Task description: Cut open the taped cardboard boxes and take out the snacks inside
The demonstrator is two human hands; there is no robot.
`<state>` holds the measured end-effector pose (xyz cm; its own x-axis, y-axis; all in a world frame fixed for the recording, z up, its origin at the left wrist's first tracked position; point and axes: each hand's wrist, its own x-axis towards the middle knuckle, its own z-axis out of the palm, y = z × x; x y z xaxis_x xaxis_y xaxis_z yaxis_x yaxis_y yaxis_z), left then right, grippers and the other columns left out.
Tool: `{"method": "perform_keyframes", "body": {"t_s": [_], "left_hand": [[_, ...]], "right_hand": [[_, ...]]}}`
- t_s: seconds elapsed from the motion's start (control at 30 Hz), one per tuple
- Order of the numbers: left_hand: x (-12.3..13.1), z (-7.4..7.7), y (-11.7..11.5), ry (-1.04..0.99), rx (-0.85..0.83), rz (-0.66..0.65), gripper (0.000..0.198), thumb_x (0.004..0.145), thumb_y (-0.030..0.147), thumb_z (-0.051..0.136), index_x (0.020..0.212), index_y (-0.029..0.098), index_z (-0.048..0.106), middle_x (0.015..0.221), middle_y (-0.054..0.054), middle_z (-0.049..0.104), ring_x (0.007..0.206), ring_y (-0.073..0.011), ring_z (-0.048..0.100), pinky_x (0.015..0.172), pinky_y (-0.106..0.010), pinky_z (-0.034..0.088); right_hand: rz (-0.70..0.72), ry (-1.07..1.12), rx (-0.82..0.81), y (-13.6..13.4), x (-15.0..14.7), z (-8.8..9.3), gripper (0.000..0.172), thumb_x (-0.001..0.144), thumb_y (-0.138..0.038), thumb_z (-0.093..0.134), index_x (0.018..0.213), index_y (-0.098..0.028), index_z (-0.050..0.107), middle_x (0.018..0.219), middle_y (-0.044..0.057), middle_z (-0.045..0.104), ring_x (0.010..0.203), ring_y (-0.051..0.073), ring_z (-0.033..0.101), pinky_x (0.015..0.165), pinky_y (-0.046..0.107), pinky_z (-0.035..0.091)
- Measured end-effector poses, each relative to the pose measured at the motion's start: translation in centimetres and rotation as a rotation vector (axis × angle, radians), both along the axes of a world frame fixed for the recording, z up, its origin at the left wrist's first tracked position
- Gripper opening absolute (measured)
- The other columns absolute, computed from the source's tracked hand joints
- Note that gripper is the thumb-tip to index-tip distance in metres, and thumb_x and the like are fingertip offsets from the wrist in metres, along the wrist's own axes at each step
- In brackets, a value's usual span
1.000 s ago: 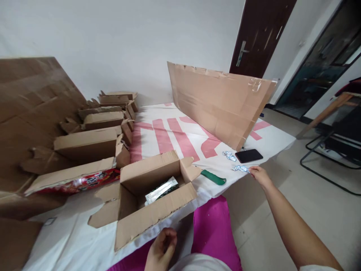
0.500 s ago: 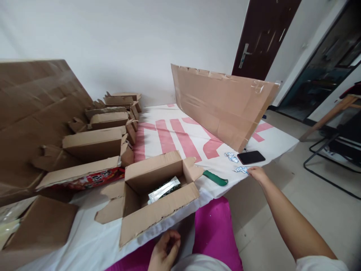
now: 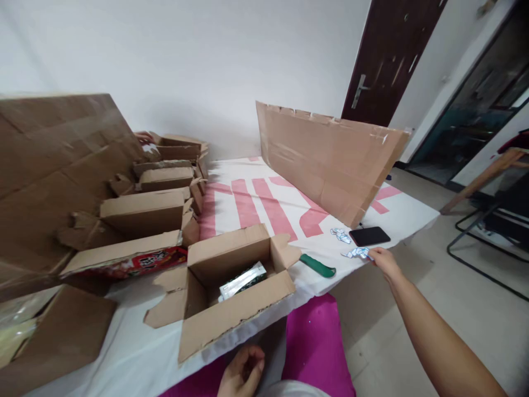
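Observation:
My right hand (image 3: 385, 261) is at the table's front edge, thumb and fingers pinched at the end of a small cluster of white-and-blue pieces (image 3: 356, 252). Whether these are paper scraps or little packets is too small to tell. A second cluster (image 3: 340, 235) lies just behind, beside a black phone (image 3: 370, 236). Low in front of my lap, my left hand (image 3: 243, 370) is loosely curled, with nothing visible in it. Between the hands, an open cardboard box (image 3: 235, 317) holds a silver-and-green packet (image 3: 243, 280). A green-handled tool (image 3: 317, 265) lies against its right side, its other end hidden.
Several open boxes (image 3: 142, 209) line the left side, before a tall cardboard panel (image 3: 61, 160). Another panel (image 3: 326, 160) stands at the back right. Another person's hand (image 3: 143, 136) shows at the back left. A closed-in box (image 3: 78, 325) sits at the near left.
Another person's hand has appeared over the back left box, with something white and red by it. My view has shifted slightly; my own hands stay nearly where they were.

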<state>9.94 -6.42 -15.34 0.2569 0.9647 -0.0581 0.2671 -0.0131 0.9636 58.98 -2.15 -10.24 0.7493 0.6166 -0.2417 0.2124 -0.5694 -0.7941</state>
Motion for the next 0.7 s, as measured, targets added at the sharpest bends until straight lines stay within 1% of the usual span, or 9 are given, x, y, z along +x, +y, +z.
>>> {"method": "perform_keyframes", "body": {"t_s": [0.1,0.17,0.23,0.3,0.4,0.47,0.57,0.63,0.7], "left_hand": [[-0.1,-0.5,0.0,0.007,-0.019,-0.033,0.049,0.077,0.069,0.058,0.075,0.021,0.066,0.069,-0.003,0.063,0.065,-0.0189,0.057,0.063,-0.027,0.046],[-0.1,-0.8,0.1,-0.007,-0.038,-0.051,0.046,0.077,0.066,0.06,0.075,0.02,0.066,0.07,-0.003,0.062,0.066,-0.0191,0.057,0.063,-0.027,0.046],[0.0,-0.7,0.4,-0.01,-0.069,-0.077,0.041,0.076,0.061,0.062,0.076,0.02,0.065,0.07,-0.003,0.062,0.067,-0.0196,0.057,0.064,-0.028,0.045],[0.3,-0.1,0.7,0.0,-0.093,-0.108,0.036,0.076,0.056,0.063,0.077,0.02,0.065,0.071,-0.003,0.063,0.069,-0.0202,0.057,0.065,-0.029,0.045],[1.3,2.0,1.4,-0.023,-0.133,-0.167,0.029,0.077,0.049,0.065,0.078,0.02,0.064,0.075,-0.003,0.063,0.073,-0.0201,0.056,0.069,-0.03,0.043],[2.4,3.8,1.9,-0.106,-0.2,-0.2,0.026,0.075,0.045,0.068,0.077,0.02,0.063,0.075,-0.002,0.061,0.075,-0.0188,0.054,0.072,-0.029,0.041],[4.0,5.8,2.6,-0.341,-0.409,-0.248,0.028,0.07,0.042,0.073,0.081,0.018,0.063,0.079,-0.002,0.061,0.077,-0.0172,0.054,0.074,-0.029,0.041],[4.7,6.4,3.0,-0.423,-0.505,-0.264,0.031,0.067,0.042,0.073,0.084,0.017,0.062,0.081,-0.003,0.061,0.077,-0.017,0.057,0.071,-0.028,0.042],[4.8,6.5,3.1,-0.438,-0.54,-0.241,0.031,0.062,0.037,0.074,0.082,0.018,0.061,0.079,-0.002,0.061,0.073,-0.0157,0.057,0.066,-0.027,0.042]], "right_hand": [[0.063,0.055,0.108,-0.6,-1.0,0.8,0.03,0.094,-0.036,0.06,0.115,-0.016,0.061,0.114,0.006,0.064,0.092,0.019,0.065,0.077,0.037,0.056],[0.155,0.102,0.197,-1.3,-2.1,2.0,0.027,0.093,-0.041,0.06,0.102,-0.016,0.062,0.098,0.003,0.066,0.081,0.016,0.063,0.073,0.034,0.054],[0.288,0.161,0.277,-2.3,-3.5,3.6,0.031,0.086,-0.049,0.063,0.083,-0.018,0.059,0.08,0.0,0.062,0.072,0.015,0.06,0.07,0.031,0.05],[0.45,0.23,0.312,-3.2,-5.3,5.2,0.037,0.076,-0.055,0.069,0.073,-0.021,0.053,0.07,-0.001,0.059,0.069,0.016,0.057,0.068,0.03,0.047],[0.722,0.345,0.244,-3.9,-9.1,6.8,0.038,0.069,-0.053,0.074,0.071,-0.02,0.055,0.068,-0.001,0.061,0.067,0.016,0.055,0.065,0.029,0.043],[0.891,0.417,0.154,-3.8,-12.2,6.9,0.035,0.07,-0.048,0.075,0.071,-0.019,0.057,0.066,-0.001,0.061,0.064,0.014,0.054,0.062,0.027,0.04],[1.085,0.501,0.039,-3.1,-17.3,5.9,0.031,0.072,-0.044,0.074,0.073,-0.019,0.056,0.065,-0.002,0.061,0.061,0.013,0.053,0.058,0.025,0.038],[1.167,0.522,-0.001,-2.6,-20.3,5.1,0.029,0.073,-0.044,0.07,0.075,-0.02,0.055,0.066,-0.001,0.063,0.062,0.015,0.055,0.059,0.026,0.039],[1.216,0.494,-0.011,-2.1,-22.8,4.3,0.026,0.074,-0.042,0.067,0.075,-0.02,0.053,0.066,-0.001,0.062,0.062,0.015,0.054,0.06,0.026,0.039]]}}
